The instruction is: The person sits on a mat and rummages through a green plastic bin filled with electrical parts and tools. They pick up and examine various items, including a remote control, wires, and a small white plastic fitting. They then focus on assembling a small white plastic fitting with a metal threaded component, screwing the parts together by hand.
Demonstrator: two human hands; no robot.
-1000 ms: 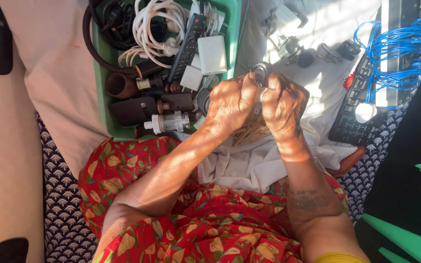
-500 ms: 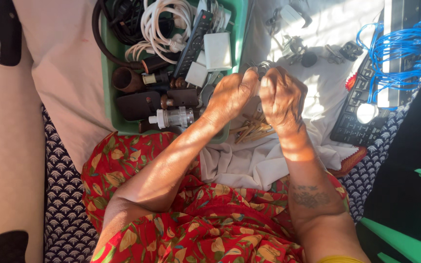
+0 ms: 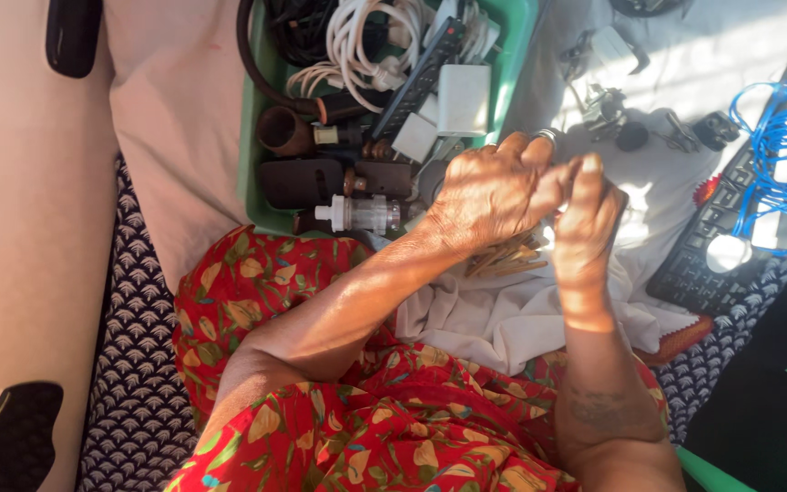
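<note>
The left hand [image 3: 494, 196] and the right hand [image 3: 585, 223] meet at the centre, fingertips pressed together over a white cloth [image 3: 521, 314]; both are curled closed, pinching at something between them too small to make out; a ring shows on a left finger. Under the hands, at 6 o'clock from the left one, a bundle of thin wooden sticks [image 3: 507, 260] lies on the cloth, partly hidden by the left palm. At 10 o'clock sits a green tray [image 3: 252, 173] crowded with white cables [image 3: 357, 41], a black remote [image 3: 421, 77], a white charger [image 3: 464, 98] and a small clear bottle [image 3: 362, 214] just beside the left wrist. At 3 o'clock lie a black keyboard [image 3: 717, 251], a blue cord [image 3: 785, 146] and a white bulb [image 3: 729, 252]. At 1 o'clock small metal parts [image 3: 608, 105] are scattered on the cloth.
</note>
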